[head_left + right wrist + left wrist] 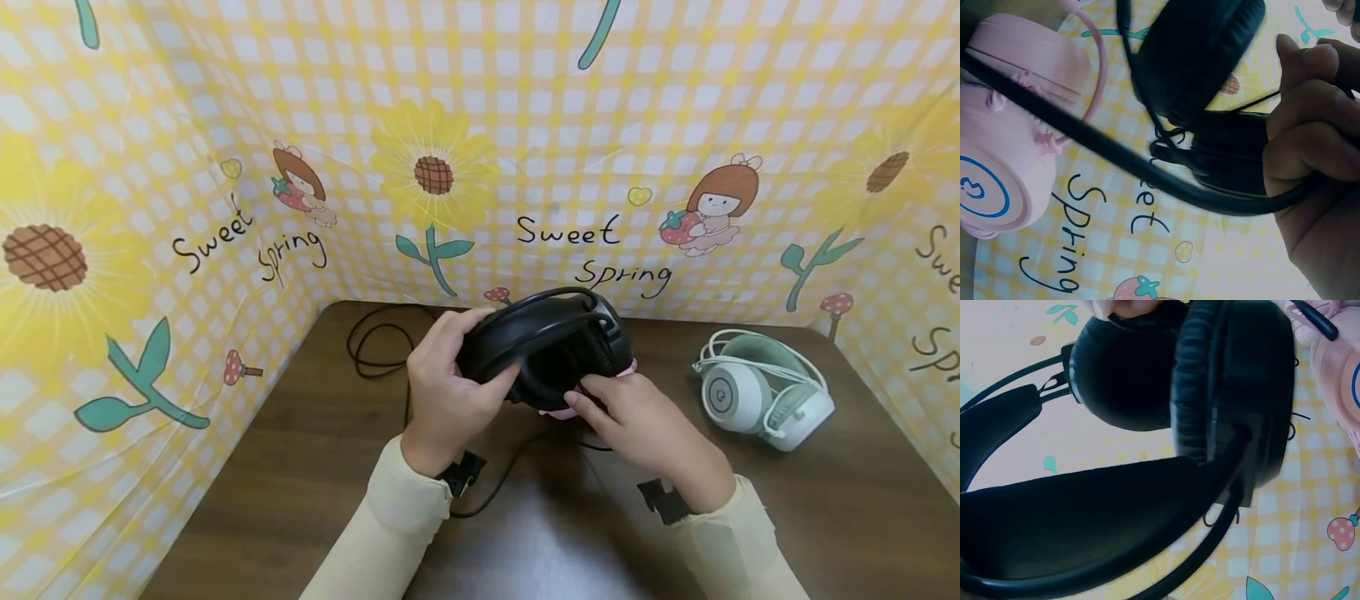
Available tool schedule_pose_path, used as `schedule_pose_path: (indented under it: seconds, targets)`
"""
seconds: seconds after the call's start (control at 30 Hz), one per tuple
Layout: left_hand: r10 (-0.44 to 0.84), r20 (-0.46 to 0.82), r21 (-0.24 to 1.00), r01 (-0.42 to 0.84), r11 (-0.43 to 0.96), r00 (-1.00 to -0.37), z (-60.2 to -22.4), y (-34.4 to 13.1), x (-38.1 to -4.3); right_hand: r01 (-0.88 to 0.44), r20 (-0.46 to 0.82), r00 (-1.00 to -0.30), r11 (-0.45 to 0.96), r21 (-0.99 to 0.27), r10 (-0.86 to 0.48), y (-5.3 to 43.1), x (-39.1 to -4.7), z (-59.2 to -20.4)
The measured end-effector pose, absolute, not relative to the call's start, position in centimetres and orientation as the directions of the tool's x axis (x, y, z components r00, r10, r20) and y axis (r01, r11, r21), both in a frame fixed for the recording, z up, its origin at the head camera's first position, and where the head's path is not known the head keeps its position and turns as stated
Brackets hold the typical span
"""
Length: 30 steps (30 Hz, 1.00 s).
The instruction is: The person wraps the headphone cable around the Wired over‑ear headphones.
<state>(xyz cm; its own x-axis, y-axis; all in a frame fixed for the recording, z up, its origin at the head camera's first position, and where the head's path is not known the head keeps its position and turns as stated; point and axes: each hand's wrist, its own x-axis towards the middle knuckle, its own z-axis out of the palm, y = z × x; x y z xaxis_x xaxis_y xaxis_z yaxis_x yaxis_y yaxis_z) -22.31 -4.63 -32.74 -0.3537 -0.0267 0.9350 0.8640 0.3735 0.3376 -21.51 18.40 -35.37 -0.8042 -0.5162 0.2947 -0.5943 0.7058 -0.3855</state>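
A black over-ear headset (540, 329) with padded cups is held tilted above the table. At its left end my left hand (453, 392) grips it, the thumb on the near side and the fingers over the far side. On the lower right, the fingers of my right hand (641, 421) are at the ear cup. The right wrist view shows this hand's fingers (1310, 144) curled where a curved black arm (1110, 159) meets the cup. A slim black tip (1316, 319) sticks out past the headset in the left wrist view.
Pink headphones (1004, 169) stand behind the black headset, mostly hidden in the head view. White and green headphones (738, 396) lie at the right of the wooden table (270, 467). A black cable (356, 362) loops at the back left. Patterned cloth (480, 75) walls surround the table.
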Motion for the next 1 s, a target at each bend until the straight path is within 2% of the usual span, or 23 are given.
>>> schedule_pose_path:
  seconds: [0.2, 0.43, 0.77, 1.0]
  targets:
    - [0.007, 0.929, 0.34, 0.859, 0.383, -0.371, -32.4, -4.6, -22.1, -0.611, 0.294, -0.791, 0.691, -0.385, -0.536, 18.3, -21.1, -34.8]
    - [0.088, 0.915, 0.335, 0.864, 0.376, -0.393, -32.3, -5.0, -22.1, -0.682, 0.399, -0.73, 0.629, -0.373, -0.555, 18.4, -20.6, -34.5]
    - [0.171, 0.849, 0.423, 0.837, 0.347, -0.499, -31.8, -6.1, -22.1, -0.728, 0.433, -0.684, 0.507, -0.462, -0.587, 18.9, -20.0, -33.9]
    - [0.231, 0.794, 0.481, 0.814, 0.327, -0.562, -31.8, -6.5, -22.2, -0.722, 0.428, -0.682, 0.451, -0.525, -0.592, 19.3, -19.6, -33.5]
